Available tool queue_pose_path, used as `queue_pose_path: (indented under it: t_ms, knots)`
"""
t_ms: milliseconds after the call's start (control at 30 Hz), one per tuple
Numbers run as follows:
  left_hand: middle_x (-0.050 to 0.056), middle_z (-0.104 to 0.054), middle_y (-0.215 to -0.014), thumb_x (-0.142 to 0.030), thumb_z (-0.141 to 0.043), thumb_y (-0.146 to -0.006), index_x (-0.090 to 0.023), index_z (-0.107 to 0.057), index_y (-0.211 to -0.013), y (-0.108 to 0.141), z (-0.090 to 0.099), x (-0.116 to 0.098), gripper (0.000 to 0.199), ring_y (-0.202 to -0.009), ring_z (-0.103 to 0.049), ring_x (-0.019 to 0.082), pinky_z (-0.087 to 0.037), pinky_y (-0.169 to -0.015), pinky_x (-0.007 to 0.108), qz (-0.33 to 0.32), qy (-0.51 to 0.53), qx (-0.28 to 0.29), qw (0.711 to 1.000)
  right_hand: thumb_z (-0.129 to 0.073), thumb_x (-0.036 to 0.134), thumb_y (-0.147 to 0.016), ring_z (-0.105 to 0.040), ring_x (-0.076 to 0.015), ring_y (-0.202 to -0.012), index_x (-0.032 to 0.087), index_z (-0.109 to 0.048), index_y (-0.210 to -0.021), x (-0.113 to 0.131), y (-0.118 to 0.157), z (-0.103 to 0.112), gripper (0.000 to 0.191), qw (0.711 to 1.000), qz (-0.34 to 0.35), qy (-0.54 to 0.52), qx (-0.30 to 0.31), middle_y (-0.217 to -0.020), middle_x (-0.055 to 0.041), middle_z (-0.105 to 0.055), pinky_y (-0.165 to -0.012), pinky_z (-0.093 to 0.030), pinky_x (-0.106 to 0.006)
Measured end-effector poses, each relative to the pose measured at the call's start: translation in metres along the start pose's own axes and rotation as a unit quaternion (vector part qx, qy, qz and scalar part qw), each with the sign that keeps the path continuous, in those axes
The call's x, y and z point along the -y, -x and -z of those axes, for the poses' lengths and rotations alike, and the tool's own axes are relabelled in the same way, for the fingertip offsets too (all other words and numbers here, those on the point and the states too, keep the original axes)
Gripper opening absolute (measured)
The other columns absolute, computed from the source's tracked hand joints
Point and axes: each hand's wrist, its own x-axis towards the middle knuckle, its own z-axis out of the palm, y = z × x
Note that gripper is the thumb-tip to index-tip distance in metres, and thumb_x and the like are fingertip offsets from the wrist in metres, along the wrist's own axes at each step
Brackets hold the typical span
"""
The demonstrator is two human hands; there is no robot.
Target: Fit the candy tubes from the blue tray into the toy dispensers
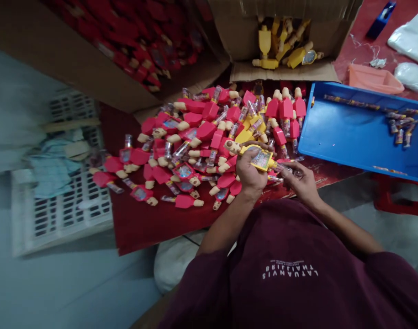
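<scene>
My left hand is wrapped round a yellow toy with a tan animal-shaped head and a clear window in its body. At the toy's lower end, the fingers of my right hand pinch a small clear tube that appears to meet the yellow body. Whether the tube is fully seated cannot be made out. Beyond and left of my hands spreads a heap of similar red toys, many with clear tubes at their ends. A few yellow toys lie among them.
A blue tray at the right holds several small filled tubes. Behind the heap stand a cardboard box with yellow toys and another box full of red ones. An orange tray and a blue tape dispenser lie back right.
</scene>
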Motion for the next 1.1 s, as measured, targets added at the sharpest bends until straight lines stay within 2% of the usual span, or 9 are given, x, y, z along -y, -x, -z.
queue_pose_path:
  t_ms: [133,233,300,400,533,667,800,967,1100]
  knots:
    - [0.001,-0.058,-0.071,-0.028,-0.059,-0.062,-0.019,-0.054,-0.074,0.002,-0.005,-0.003,0.016,-0.067,-0.063,0.016,-0.057,-0.071,0.032,-0.007,0.006,-0.054,0.998,-0.069,0.035,-0.089,-0.068,-0.0219,-0.093,0.022,-0.067,-0.121,-0.015,-0.001,-0.001,0.035,0.926,0.274,0.243,-0.088,-0.107,-0.0102,-0.072,-0.082,-0.057,-0.038]
    - [0.001,-0.057,-0.072,-0.028,-0.057,-0.062,-0.02,-0.053,-0.076,0.005,-0.003,-0.001,0.017,-0.069,-0.063,0.017,-0.057,-0.072,0.033,-0.007,-0.001,-0.061,0.998,-0.07,0.029,-0.088,-0.069,-0.0215,-0.088,0.023,-0.069,-0.114,-0.026,-0.003,0.0,0.027,0.898,0.343,0.255,-0.104,-0.101,-0.0098,-0.073,-0.075,-0.057,-0.036]
    - [0.001,-0.057,-0.071,-0.028,-0.057,-0.062,-0.02,-0.053,-0.076,0.005,-0.001,0.0,0.017,-0.069,-0.063,0.017,-0.057,-0.073,0.033,0.002,-0.005,-0.048,0.999,-0.073,0.031,-0.085,-0.068,-0.0205,-0.082,0.023,-0.071,-0.107,-0.026,-0.004,0.0,0.023,0.922,0.313,0.208,-0.095,-0.094,-0.0077,-0.073,-0.071,-0.056,-0.034]
    - [0.001,-0.057,-0.07,-0.029,-0.057,-0.06,-0.02,-0.052,-0.076,0.004,0.003,0.001,0.018,-0.066,-0.063,0.017,-0.057,-0.074,0.035,0.012,-0.011,-0.016,1.0,-0.074,0.042,-0.083,-0.059,-0.014,-0.057,0.022,-0.071,-0.098,-0.015,-0.003,-0.002,0.025,0.991,0.112,0.05,-0.051,-0.072,-0.0012,-0.067,-0.053,-0.049,-0.028]
    - [0.002,-0.061,-0.071,-0.03,-0.06,-0.061,-0.02,-0.053,-0.077,0.003,0.006,0.001,0.019,-0.073,-0.067,0.021,-0.058,-0.076,0.038,-0.002,-0.034,0.023,0.999,-0.075,0.054,-0.077,-0.042,-0.0077,-0.041,0.018,-0.063,-0.081,-0.002,-0.001,-0.003,0.038,0.973,-0.146,-0.172,0.055,-0.064,0.0002,-0.063,-0.037,-0.034,-0.021]
    - [0.002,-0.062,-0.072,-0.027,-0.057,-0.066,-0.019,-0.055,-0.076,0.0,0.007,0.002,0.013,-0.074,-0.069,0.02,-0.058,-0.079,0.038,0.012,-0.026,-0.002,1.0,-0.07,0.054,-0.083,-0.059,-0.0146,-0.059,0.02,-0.069,-0.095,-0.007,0.001,0.0,0.036,1.0,0.001,0.025,-0.004,-0.08,-0.0054,-0.07,-0.054,-0.051,-0.029]
    - [0.001,-0.06,-0.072,-0.027,-0.055,-0.067,-0.019,-0.055,-0.077,-0.001,0.004,0.005,0.012,-0.071,-0.067,0.018,-0.058,-0.078,0.036,0.034,-0.013,-0.035,0.999,-0.072,0.047,-0.083,-0.067,-0.0234,-0.085,0.022,-0.071,-0.108,-0.021,0.001,0.004,0.035,0.947,0.215,0.227,-0.076,-0.096,-0.0107,-0.072,-0.079,-0.055,-0.04]
    - [0.001,-0.06,-0.069,-0.026,-0.055,-0.062,-0.02,-0.059,-0.082,0.0,0.002,0.006,0.022,-0.065,-0.066,0.018,-0.058,-0.074,0.036,0.041,-0.026,-0.009,0.999,-0.071,0.052,-0.084,-0.055,-0.0132,-0.052,0.022,-0.071,-0.092,-0.014,0.004,0.001,0.031,0.998,0.002,0.029,-0.049,-0.066,-0.0002,-0.064,-0.05,-0.047,-0.027]
    - [0.001,-0.063,-0.069,-0.028,-0.058,-0.063,-0.02,-0.062,-0.086,0.0,0.003,0.012,0.024,-0.069,-0.068,0.019,-0.058,-0.071,0.033,0.024,-0.034,-0.004,0.999,-0.076,0.055,-0.077,-0.049,-0.0093,-0.043,0.018,-0.066,-0.081,-0.005,0.002,-0.004,0.038,0.981,-0.133,-0.144,0.005,-0.062,0.0008,-0.062,-0.039,-0.039,-0.022]
